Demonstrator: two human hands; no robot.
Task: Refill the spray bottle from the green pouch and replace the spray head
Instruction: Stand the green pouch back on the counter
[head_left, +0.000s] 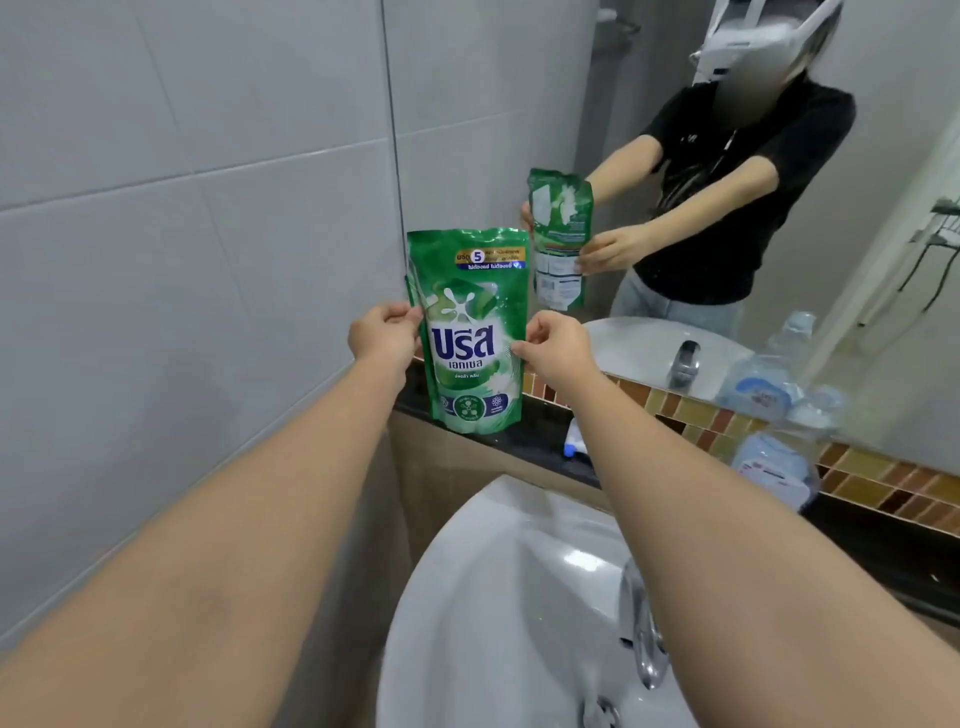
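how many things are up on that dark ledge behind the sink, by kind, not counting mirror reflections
green pouch, upright, held at both side edges by the left hand and right hand: 1
clear plastic bottle with a blue label, lying down: 1
small blue and white item, mostly hidden behind the right arm, cannot tell what it is: 1
total: 3

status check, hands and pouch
Left hand and right hand pinching green pouch by its sides. Pouch upright on dark ledge, top sealed. Nothing in the way.
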